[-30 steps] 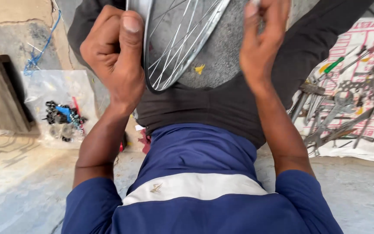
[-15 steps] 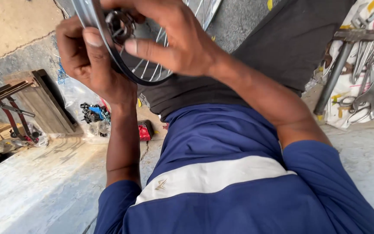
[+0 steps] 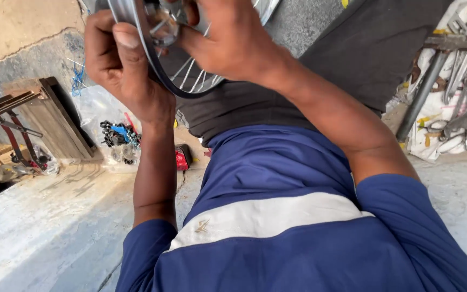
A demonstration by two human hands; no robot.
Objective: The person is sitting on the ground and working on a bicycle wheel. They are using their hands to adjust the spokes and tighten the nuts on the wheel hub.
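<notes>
At twelve o'clock, the left hand [image 3: 122, 65] grips the shiny spoked metal bicycle wheel rim [image 3: 152, 65]; the right hand [image 3: 228, 40] pinches a small metal part [image 3: 162, 30] against it. The rim looks stiff, light and slick, best held at its edge, off the thin spokes.

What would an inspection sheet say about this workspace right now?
Surface: concrete floor, dusty.
Job's things: spoked wheel held up; small metal part at its rim.
Clutter: plastic bag of parts, red item, wooden box.
Grips: left hand grips the rim; right hand holds the part.
Cables: blue cord by the wall.
Surroundings: wrenches on a cloth, red stand.
</notes>
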